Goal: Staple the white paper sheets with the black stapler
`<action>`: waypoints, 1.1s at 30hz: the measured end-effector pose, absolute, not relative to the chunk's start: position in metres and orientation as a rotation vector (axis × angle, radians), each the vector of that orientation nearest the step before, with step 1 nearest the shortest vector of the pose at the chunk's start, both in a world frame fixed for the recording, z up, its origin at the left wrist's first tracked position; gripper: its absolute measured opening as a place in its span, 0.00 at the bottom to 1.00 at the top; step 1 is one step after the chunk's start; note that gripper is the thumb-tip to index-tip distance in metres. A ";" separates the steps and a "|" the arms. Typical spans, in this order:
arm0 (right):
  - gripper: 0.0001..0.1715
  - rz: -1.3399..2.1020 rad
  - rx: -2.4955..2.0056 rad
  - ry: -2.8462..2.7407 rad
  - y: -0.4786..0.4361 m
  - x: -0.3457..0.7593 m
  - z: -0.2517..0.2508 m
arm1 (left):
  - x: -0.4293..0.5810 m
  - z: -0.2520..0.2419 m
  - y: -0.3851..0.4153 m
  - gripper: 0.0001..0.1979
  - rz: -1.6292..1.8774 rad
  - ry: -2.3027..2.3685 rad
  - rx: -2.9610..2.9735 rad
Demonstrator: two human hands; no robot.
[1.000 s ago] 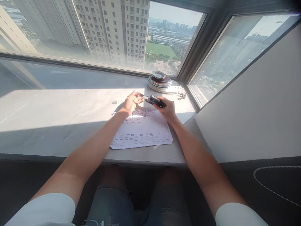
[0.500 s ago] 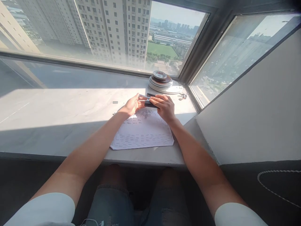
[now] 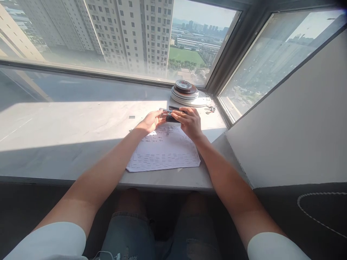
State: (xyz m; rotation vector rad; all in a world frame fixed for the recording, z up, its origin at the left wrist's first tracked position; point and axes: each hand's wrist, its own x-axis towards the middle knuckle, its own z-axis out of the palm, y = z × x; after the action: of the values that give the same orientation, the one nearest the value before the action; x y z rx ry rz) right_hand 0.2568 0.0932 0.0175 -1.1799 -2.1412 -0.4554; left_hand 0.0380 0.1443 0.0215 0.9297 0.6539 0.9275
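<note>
Both of my hands meet above the far edge of a printed sheet of paper (image 3: 165, 153) that lies on the grey window sill (image 3: 67, 122). My right hand (image 3: 189, 122) is closed round a small black stapler (image 3: 171, 115), with fingers over its top. My left hand (image 3: 151, 121) pinches the stapler's metal front end from the left. The stapler's body is mostly covered by my fingers.
A stack of plates (image 3: 185, 94) stands in the sill's far right corner, with a bunch of keys (image 3: 209, 109) beside it. A small strip of staples (image 3: 132, 117) lies on the sill left of my hands. A grey wall (image 3: 292, 119) rises on the right.
My left hand was open beside the stapler a second ago; it has closed on the stapler's front end. My right hand turned over the stapler's top, and both hands came together.
</note>
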 end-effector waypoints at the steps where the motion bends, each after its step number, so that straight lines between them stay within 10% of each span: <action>1: 0.33 -0.437 -1.184 -2.110 0.093 0.256 0.017 | 0.038 0.021 0.145 0.10 0.940 0.653 0.942; 9: 0.15 0.163 -1.126 -1.718 0.080 0.252 0.024 | 0.036 0.013 0.155 0.05 0.946 0.722 0.823; 17: 0.25 1.120 -0.692 -2.100 0.074 0.247 0.030 | 0.036 0.014 0.148 0.09 1.001 0.585 0.936; 33: 0.26 0.808 -0.947 -1.700 0.077 0.243 0.026 | 0.036 0.021 0.139 0.14 0.935 0.742 1.359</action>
State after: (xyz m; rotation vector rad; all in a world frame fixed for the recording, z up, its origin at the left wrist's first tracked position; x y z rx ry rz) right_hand 0.2430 0.0775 0.0259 -0.9466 -1.6998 0.8080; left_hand 0.0358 0.1388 0.0205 1.3589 0.7420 0.9345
